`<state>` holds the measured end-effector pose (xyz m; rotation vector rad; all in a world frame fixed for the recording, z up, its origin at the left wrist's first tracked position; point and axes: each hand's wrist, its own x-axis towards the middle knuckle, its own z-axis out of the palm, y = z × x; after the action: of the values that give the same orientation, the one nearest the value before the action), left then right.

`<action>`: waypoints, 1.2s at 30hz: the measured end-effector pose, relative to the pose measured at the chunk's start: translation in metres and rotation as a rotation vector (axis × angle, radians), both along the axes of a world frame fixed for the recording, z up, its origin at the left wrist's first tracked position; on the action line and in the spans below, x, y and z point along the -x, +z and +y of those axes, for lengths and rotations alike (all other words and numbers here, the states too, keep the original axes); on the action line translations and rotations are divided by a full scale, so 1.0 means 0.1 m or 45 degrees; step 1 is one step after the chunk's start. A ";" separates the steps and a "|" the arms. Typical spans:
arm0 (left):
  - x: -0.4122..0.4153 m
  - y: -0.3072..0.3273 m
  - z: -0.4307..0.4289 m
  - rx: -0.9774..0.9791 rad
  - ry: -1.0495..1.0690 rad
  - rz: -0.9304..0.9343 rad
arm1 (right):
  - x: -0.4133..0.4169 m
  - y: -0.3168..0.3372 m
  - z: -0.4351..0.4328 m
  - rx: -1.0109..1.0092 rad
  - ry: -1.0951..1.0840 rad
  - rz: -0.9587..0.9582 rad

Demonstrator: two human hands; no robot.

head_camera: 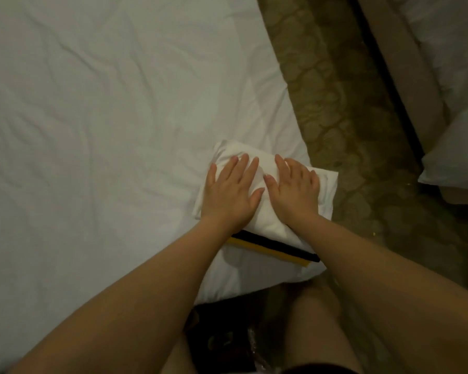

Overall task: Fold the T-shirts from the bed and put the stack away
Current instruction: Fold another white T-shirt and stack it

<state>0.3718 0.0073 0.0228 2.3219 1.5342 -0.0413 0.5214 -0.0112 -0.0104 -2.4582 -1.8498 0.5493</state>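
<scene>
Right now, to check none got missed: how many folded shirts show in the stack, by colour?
White shirt: 1
Black shirt, edge only: 1
Yellow shirt, edge only: 1
Total: 3

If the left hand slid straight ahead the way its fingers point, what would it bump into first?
Nothing solid, it seems. The left hand lies flat on the folded white T-shirt. Going straight on, it would slip off the shirt's far edge onto the bed sheet, which looks free ahead.
</scene>
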 end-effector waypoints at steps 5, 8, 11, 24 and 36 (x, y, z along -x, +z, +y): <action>-0.01 0.01 -0.14 -0.167 0.107 0.051 | -0.05 0.07 -0.05 -0.074 0.189 0.138; -0.07 0.03 -0.19 -0.258 0.098 0.120 | -0.27 0.17 0.01 -0.001 0.428 0.140; -0.13 0.08 -0.21 -0.190 0.114 0.254 | -0.52 0.21 0.15 0.095 0.601 0.205; -1.00 0.24 -0.38 -0.278 1.021 0.309 | -0.84 0.15 1.01 1.121 0.530 0.982; -2.06 0.50 0.13 0.431 2.330 -0.204 | -0.94 0.04 1.03 1.373 1.084 1.209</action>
<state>0.5776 0.0206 0.0726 0.0974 2.5672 0.2938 0.6153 0.0917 -0.0064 -0.8386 -2.1749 2.6375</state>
